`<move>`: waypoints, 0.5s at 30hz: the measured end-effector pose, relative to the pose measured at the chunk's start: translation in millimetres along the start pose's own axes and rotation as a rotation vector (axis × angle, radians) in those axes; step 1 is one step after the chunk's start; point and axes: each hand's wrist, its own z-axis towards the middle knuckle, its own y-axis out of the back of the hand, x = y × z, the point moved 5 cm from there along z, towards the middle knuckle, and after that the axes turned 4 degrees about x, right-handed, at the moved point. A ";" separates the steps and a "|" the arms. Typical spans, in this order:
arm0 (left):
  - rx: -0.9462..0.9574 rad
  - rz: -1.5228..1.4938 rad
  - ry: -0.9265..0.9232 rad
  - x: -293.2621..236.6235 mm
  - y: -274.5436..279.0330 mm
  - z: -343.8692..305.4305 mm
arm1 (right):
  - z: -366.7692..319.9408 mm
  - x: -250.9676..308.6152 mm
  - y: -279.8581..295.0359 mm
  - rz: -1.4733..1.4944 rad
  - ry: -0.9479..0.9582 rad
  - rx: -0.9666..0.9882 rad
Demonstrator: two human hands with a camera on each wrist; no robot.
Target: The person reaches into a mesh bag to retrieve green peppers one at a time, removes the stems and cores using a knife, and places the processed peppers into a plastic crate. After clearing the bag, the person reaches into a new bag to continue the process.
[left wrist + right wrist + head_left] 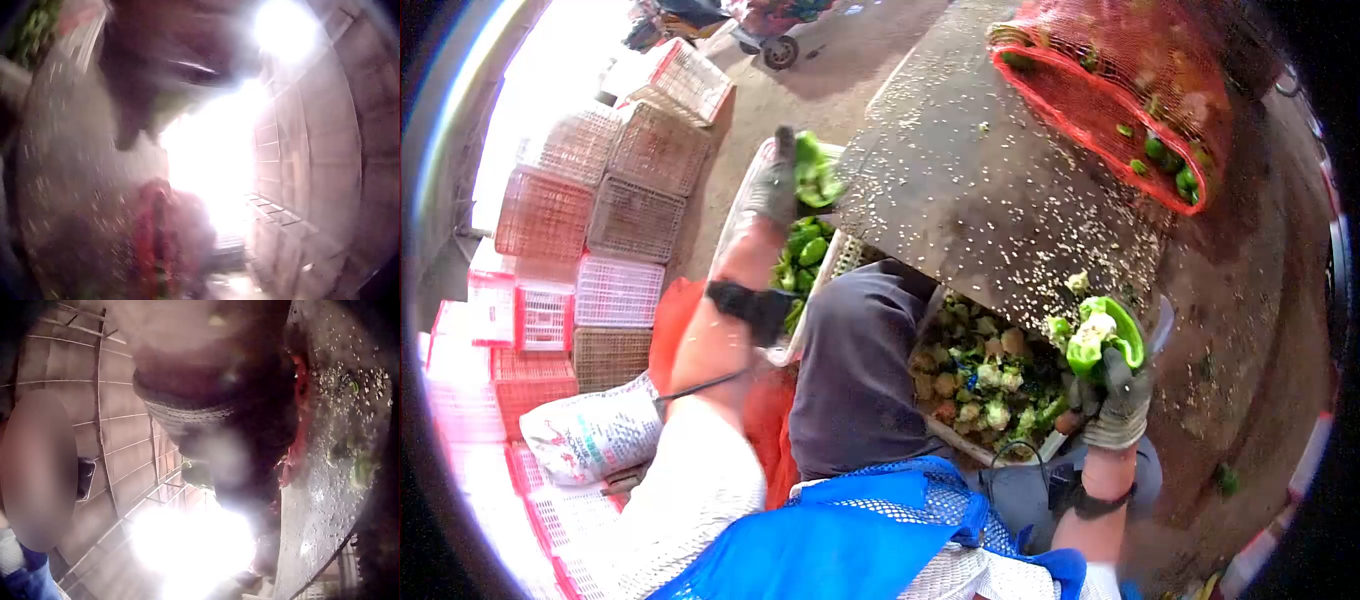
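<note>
My gloved left hand [774, 192] is beside a green pepper piece [815, 172], blurred, over the far end of a white crate [738, 205]; the fingers seem to hold the piece. In the left wrist view the dark glove [181, 56] overlaps a patch of green. At the table's near right edge, my gloved right hand [1122, 405] grips a cut-open green pepper [1128, 330], its pale seed core [1095, 328] showing. A knife blade [1164, 326] sticks out behind that pepper, and a brown handle-like end [1068, 422] shows on the hand's other side.
Pale seeds lie scattered over the dark tabletop [960, 190]. A red mesh sack [1120, 60] with green peppers lies open on it. Below the near edge stands a container of seed cores [970, 385]. Stacked plastic crates [635, 220] line the left, near a white printed sack [595, 435].
</note>
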 end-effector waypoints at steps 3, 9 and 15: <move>-0.014 1.031 -0.091 -26.5 8.6 -32.6 | -0.6 -0.5 -2.4 -0.118 0.089 0.003; 0.678 0.507 -0.508 -66.4 -164.8 -137.8 | 2.5 -14.2 -19.0 -0.011 -0.011 0.013; 0.980 0.726 -0.452 -59.7 -273.3 -140.2 | 14.9 -35.0 5.0 -0.340 0.218 -0.104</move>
